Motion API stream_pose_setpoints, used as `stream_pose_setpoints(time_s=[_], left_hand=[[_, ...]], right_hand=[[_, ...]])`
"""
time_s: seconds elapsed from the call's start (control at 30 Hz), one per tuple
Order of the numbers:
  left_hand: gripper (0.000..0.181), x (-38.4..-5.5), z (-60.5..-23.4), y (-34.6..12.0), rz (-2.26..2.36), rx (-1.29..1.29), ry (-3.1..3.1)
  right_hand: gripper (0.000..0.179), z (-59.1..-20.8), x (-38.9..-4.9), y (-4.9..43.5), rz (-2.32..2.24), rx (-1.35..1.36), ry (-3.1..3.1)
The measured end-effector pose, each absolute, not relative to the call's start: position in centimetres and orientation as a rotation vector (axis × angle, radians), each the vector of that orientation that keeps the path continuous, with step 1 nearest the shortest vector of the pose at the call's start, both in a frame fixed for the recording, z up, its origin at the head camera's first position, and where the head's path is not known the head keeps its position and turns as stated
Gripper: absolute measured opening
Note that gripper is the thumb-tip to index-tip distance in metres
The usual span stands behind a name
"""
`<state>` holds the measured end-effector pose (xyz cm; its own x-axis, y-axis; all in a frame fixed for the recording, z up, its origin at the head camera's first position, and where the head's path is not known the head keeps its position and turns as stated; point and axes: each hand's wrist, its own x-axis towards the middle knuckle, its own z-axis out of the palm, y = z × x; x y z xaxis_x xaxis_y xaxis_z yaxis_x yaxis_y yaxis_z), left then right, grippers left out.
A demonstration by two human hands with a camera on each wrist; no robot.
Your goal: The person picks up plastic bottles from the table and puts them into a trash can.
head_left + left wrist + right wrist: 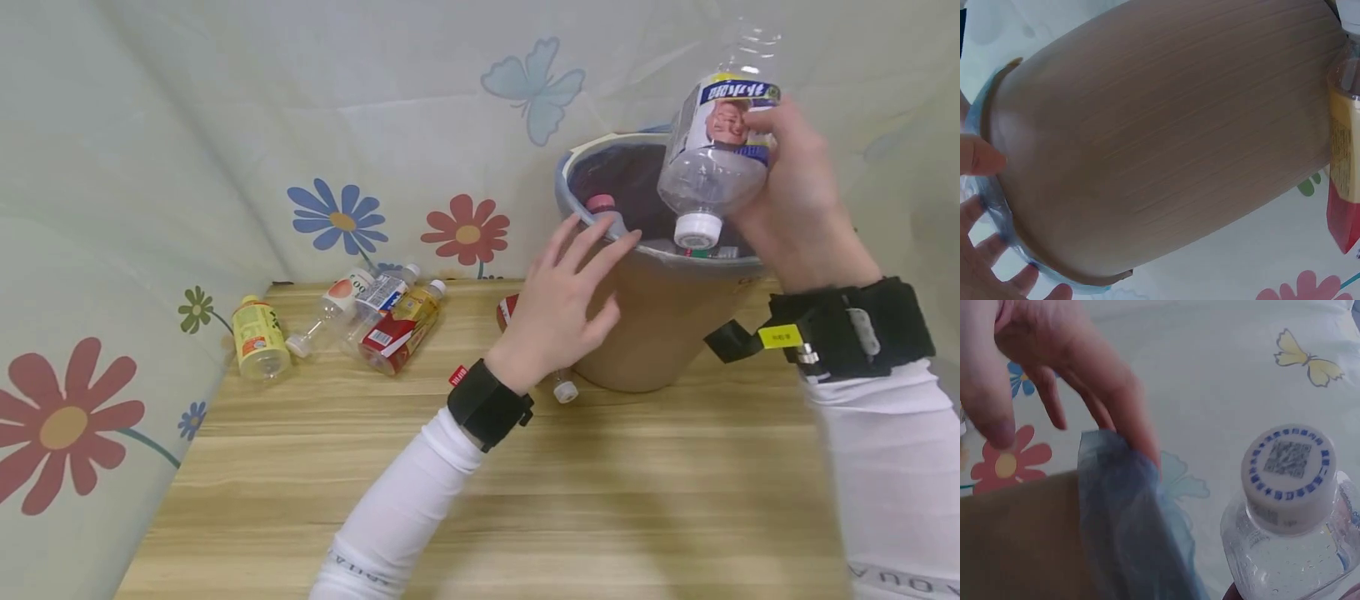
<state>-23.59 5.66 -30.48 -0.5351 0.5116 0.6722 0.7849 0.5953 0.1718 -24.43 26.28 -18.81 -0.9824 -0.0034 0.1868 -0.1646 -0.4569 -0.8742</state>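
A clear plastic bottle [712, 177] with a white, blue and yellow label is tipped cap-down over the mouth of a brown trash bin [652, 333]. My right hand [806, 196] grips it around the middle, thumb across the label. In the right wrist view its white cap [1288, 478] shows a printed code. My left hand [562, 304] is at the bin's near left rim with fingers spread, fingertips right at the bluish bag [1129, 512] that lines it. Inside the bin a bottle with a pink cap [601, 202] shows near the edge.
On the wooden tabletop [465, 500], several bottles lie at the back left, among them a red-labelled bottle [401, 329]. A yellow-labelled bottle [259, 337] is farther left. Another bottle's white cap [566, 391] pokes out below my left hand, beside the bin. Flower-patterned cloth [420, 117] hangs behind.
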Motion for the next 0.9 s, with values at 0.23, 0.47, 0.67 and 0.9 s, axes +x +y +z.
stream_pose_setpoints(time_s=[0.23, 0.47, 0.67, 0.9], left_hand=[[0.058, -23.6, -31.0, 5.7, -0.663, -0.999, -2.230], [0.059, -23.8, -31.0, 5.6, -0.685, -1.011, -2.213], [0.059, -23.8, -30.9, 5.5, -0.690, -1.023, -2.205], [0.060, -23.6, -30.7, 5.3, -0.700, -1.011, -2.243]], right_hand=[[0.065, -19.0, -25.0, 26.7, 1.970, 0.005, -2.026], [0.085, -20.4, -25.1, 26.8, 1.073, -0.103, -2.568], [0.087, -20.9, -25.1, 27.0, 0.880, -0.073, -2.656], [0.070, -21.0, -24.8, 26.4, 0.812, -0.071, -2.640]])
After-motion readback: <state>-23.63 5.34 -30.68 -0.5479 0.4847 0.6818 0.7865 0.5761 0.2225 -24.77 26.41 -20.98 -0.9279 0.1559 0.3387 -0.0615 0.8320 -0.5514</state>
